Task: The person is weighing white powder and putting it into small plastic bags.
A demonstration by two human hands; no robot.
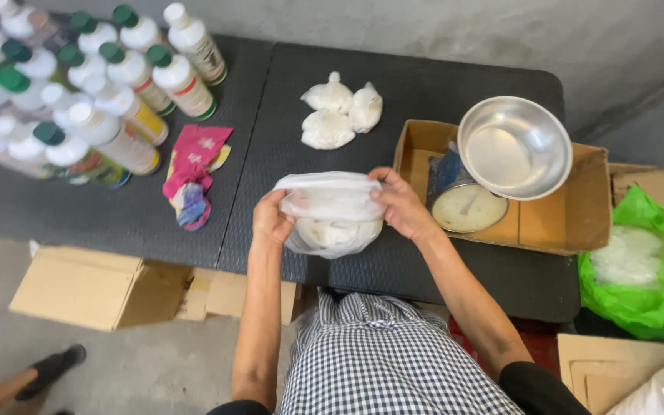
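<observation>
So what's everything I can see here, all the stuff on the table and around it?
Plastic bag: one, clear with white contents, held over the table's front edge.
Tied bags: three, white, mid-table.
Bottles: about twenty, white with green or white caps, back left.
Cloth: one, pink, beside the bottles.
Table: black, two joined halves.
Cardboard tray: one, brown, right side.
Dial scale: one, in the tray.
Metal bowl: one, silver, on the scale.
Green bag: one, far right, white contents.
Floor boxes: cardboard, lower left.
Left hand: grips the bag.
Right hand: grips the bag.
</observation>
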